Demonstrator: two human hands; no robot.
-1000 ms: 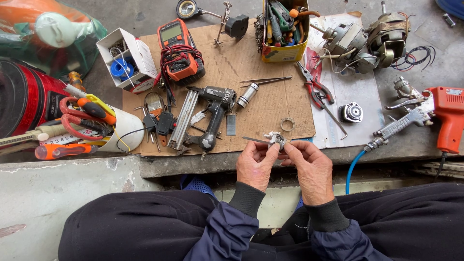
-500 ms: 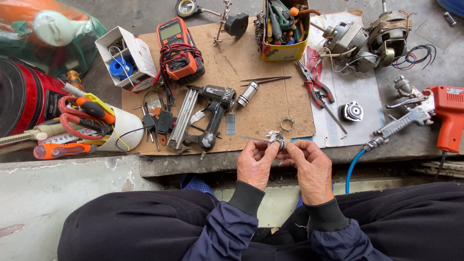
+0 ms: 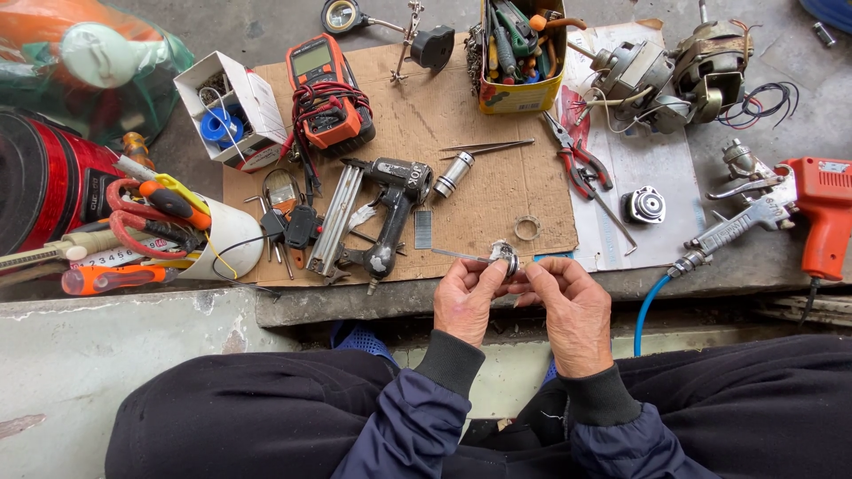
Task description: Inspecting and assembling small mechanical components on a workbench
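My left hand [image 3: 465, 300] and my right hand [image 3: 572, 306] meet just below the front edge of a cardboard sheet [image 3: 461, 115]. Between their fingertips they pinch a small round metal part [image 3: 506, 258]. A thin metal rod [image 3: 458, 255] juts out to the left from the left hand's fingers. Both wrists wear dark cuffs and blue sleeves. A loose metal ring [image 3: 527, 228] lies on the cardboard just above the hands.
On the cardboard lie a black pneumatic nail gun [image 3: 383, 217], a metal cylinder [image 3: 451, 174], tweezers [image 3: 486, 146] and an orange multimeter [image 3: 327, 89]. A yellow tool tin [image 3: 520, 93], red pliers [image 3: 581, 167], fan motors [image 3: 674, 71], a spray gun [image 3: 741, 217] and an orange drill [image 3: 825, 213] sit right.
The hands stay in the same spot; the fingers have shifted slightly on the small metal part.
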